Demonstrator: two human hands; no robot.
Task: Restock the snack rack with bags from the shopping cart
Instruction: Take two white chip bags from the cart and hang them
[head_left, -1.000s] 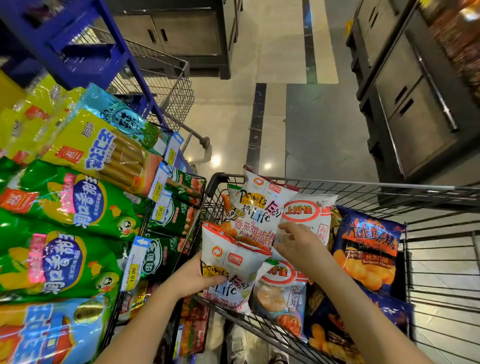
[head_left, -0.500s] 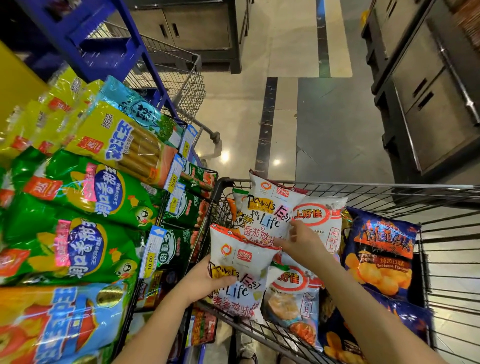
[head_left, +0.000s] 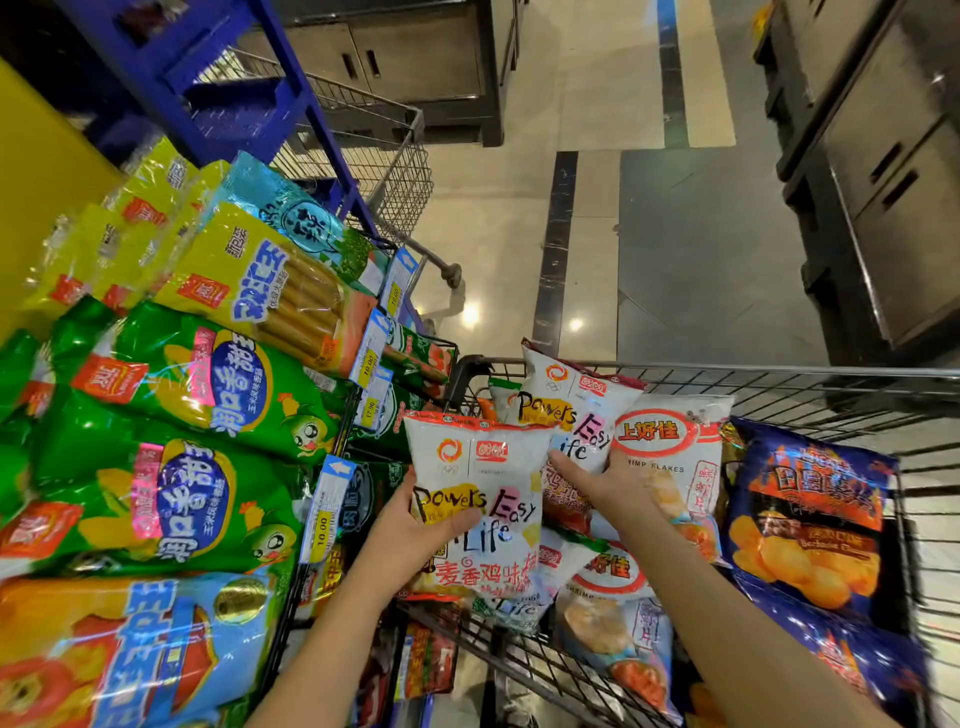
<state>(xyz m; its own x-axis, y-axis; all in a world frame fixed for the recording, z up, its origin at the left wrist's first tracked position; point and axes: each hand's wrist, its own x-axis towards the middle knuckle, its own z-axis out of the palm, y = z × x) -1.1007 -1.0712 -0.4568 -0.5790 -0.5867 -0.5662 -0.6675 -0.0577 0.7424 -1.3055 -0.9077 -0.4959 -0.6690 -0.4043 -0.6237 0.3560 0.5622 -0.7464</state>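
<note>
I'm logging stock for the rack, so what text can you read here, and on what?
"Powers Easy Life": held white bag, gripped by the left hand; also the white bag behind.
"麦香鸡味块": same held bag, lower.
"上好佳", "SHRIMP FLAKES": red-oval bag.
"润口香甜王": green bag.
"10.00": yellow price tag.
Blue bag lettering: too blurred.

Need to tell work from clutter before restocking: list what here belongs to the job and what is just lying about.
Job:
left hand gripping a white Powers Easy Life bag
right hand among the bags in the shopping cart
shrimp flakes bag
blue chip bag
snack rack

Lying about:
second wire cart behind the rack
dark cabinets across the aisle
</note>
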